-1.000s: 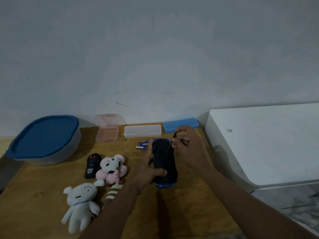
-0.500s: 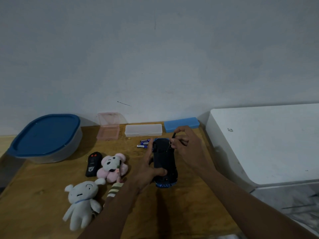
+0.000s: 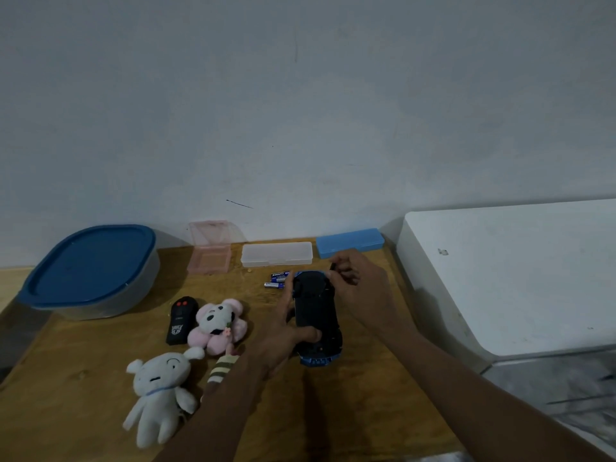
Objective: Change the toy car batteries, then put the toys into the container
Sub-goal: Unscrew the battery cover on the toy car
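A blue toy car (image 3: 316,315) lies upside down on the wooden table (image 3: 366,411), its black underside facing up. My left hand (image 3: 283,331) grips its left side, thumb across the underside. My right hand (image 3: 358,288) is closed on a small dark tool (image 3: 332,266) at the car's far end; the tool's tip is hidden. Two loose batteries (image 3: 276,280) lie just left of the car's far end. The container (image 3: 90,271), clear with a blue lid on, stands at the far left.
A black remote (image 3: 181,320), a pink plush (image 3: 218,323), a white plush (image 3: 160,391) and a small striped plush (image 3: 221,368) lie left of my left arm. A pink open box (image 3: 210,251), a clear case (image 3: 276,254) and a blue case (image 3: 350,242) line the wall. A white appliance (image 3: 516,271) borders the right.
Both hands have stayed on the upturned car. My right hand's fingers have shifted slightly around the tool at the car's far end.
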A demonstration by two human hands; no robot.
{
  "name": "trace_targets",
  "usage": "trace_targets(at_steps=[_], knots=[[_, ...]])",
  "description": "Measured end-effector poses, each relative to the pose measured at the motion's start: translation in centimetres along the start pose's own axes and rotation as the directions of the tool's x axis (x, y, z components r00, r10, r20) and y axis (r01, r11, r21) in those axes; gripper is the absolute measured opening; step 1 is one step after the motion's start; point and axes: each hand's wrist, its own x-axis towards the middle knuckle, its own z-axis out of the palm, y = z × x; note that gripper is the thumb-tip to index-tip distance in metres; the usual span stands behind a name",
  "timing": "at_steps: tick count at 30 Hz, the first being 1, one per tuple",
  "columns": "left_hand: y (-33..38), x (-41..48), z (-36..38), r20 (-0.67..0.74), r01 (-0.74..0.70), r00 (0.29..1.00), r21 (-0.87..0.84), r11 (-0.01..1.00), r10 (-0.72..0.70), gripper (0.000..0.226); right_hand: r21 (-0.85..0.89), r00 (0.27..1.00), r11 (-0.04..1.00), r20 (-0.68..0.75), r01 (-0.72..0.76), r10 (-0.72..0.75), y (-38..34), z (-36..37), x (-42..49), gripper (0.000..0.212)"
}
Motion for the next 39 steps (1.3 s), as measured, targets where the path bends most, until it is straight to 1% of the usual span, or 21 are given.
trace_targets(at_steps=[3, 5, 10, 15, 19, 23, 27, 30, 34, 39], knots=[[0.0, 0.0, -0.2, -0.009, 0.003, 1.000, 0.008, 1.000, -0.003, 0.121, 0.008, 1.000, 1.000, 0.022, -0.010, 0.010, -0.2, 0.1, 0.0, 0.016], [-0.1, 0.1, -0.3, -0.009, 0.000, 1.000, 0.013, 1.000, 0.000, 0.121, 0.005, 1.000, 1.000, 0.010, -0.017, 0.017, -0.3, 0.2, 0.0, 0.016], [-0.4, -0.1, -0.3, 0.014, -0.001, 1.000, 0.010, 1.000, 0.001, 0.122, 0.024, 0.999, 1.000, 0.033, -0.013, 0.012, -0.5, 0.4, 0.0, 0.017], [-0.6, -0.1, -0.4, 0.021, 0.003, 1.000, 0.020, 1.000, -0.003, 0.122, 0.027, 1.000, 1.000, 0.009, 0.000, -0.001, -0.7, 0.5, -0.2, 0.024], [-0.5, -0.3, -0.4, 0.026, 0.004, 1.000, 0.025, 1.000, -0.005, 0.123, 0.004, 0.999, 0.999, 0.015, 0.038, -0.038, -0.9, 0.7, -0.2, 0.016], [-0.4, -0.4, -0.4, 0.024, 0.009, 1.000, 0.024, 1.000, -0.009, 0.123, 0.001, 1.000, 1.000, -0.004, -0.008, 0.008, -1.2, 0.7, -0.2, 0.019], [-0.2, -0.5, -0.3, 0.024, 0.016, 1.000, 0.025, 1.000, -0.017, 0.123, -0.021, 1.000, 1.000, 0.002, 0.014, -0.014, -1.2, 0.7, -0.2, 0.017], [-0.2, -0.6, -0.3, 0.018, 0.007, 1.000, 0.040, 0.999, -0.007, 0.123, -0.022, 1.000, 1.000, 0.027, -0.007, 0.007, -1.4, 0.7, -0.2, 0.018], [-0.1, -0.8, -0.3, 0.016, 0.000, 1.000, 0.033, 0.999, -0.001, 0.122, -0.042, 1.000, 0.999, 0.012, 0.021, -0.020, -1.7, 0.8, -0.2, 0.017], [-0.1, -0.9, -0.2, 0.018, -0.010, 1.000, 0.048, 0.999, 0.009, 0.122, -0.048, 1.000, 0.999, 0.002, -0.005, 0.005, -1.9, 0.7, -0.3, 0.017]])
